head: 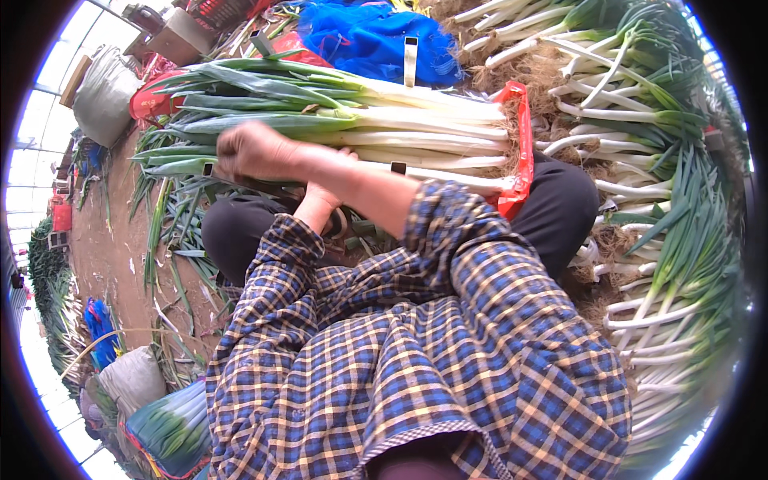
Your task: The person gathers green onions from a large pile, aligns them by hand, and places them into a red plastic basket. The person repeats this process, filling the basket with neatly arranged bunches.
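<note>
A bundle of leeks (pixel 432 129) lies crosswise before me, green leaves to the left and white stalks to the right. It sits among the square metal uprights (pixel 410 63) of a low rack. My right hand (pixel 255 150), blurred and with curled fingers, is over the leaves at the near left; whether it holds anything cannot be seen. Its forearm crosses over my left hand (pixel 324 195), which is at the near side of the bundle, fingertips by the stalks. The forearm partly hides that hand's grip. Red plastic sheeting (pixel 523 144) stands at the root end.
Loose leeks (pixel 648 192) with dirty roots are piled along my right. Blue netting (pixel 378 42) lies beyond the rack. A red bucket (pixel 157 96) and a pale sack (pixel 107 96) are at far left. Cut leaves (pixel 180 222) litter the soil; a packed leek bundle (pixel 171 426) lies at lower left.
</note>
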`<state>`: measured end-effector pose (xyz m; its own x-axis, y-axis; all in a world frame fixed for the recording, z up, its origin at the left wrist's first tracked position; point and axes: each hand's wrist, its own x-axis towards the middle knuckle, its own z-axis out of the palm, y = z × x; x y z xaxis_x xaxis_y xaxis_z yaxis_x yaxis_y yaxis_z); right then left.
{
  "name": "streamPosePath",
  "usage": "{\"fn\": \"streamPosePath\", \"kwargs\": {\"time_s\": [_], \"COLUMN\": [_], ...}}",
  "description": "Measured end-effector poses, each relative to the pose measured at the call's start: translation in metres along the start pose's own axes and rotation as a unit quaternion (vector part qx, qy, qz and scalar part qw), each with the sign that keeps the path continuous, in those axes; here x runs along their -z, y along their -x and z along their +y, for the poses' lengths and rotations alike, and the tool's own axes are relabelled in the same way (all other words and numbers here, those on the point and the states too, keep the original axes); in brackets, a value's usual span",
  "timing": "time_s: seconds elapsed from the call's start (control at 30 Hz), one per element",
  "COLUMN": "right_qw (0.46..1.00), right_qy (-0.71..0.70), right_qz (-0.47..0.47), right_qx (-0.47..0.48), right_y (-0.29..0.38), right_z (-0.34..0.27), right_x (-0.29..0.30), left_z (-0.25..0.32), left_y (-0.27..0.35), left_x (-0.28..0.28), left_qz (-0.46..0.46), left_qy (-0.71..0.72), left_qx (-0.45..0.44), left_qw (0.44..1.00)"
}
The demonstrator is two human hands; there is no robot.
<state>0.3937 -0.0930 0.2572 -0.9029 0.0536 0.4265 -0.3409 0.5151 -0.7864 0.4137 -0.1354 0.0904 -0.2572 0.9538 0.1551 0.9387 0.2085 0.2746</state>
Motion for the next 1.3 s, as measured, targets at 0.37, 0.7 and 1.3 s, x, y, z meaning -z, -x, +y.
{"fn": "streamPosePath", "kwargs": {"time_s": [0.37, 0.7, 1.3], "right_qw": [0.748, 0.785, 0.808], "right_qy": [0.482, 0.477, 0.466], "right_qz": [-0.068, -0.121, -0.106], "right_qx": [-0.452, -0.375, -0.345], "right_y": [0.259, 0.286, 0.310], "right_z": [0.086, 0.073, 0.077], "right_x": [0.216, 0.212, 0.196], "left_z": [0.025, 0.027, 0.067], "left_y": [-0.001, -0.002, -0.070], "left_x": [0.036, 0.042, 0.091], "left_qz": [-0.043, -0.082, 0.075], "left_qy": [-0.096, -0.101, -0.162], "left_qx": [-0.021, -0.017, -0.149], "left_qw": [0.994, 0.991, 0.972]}}
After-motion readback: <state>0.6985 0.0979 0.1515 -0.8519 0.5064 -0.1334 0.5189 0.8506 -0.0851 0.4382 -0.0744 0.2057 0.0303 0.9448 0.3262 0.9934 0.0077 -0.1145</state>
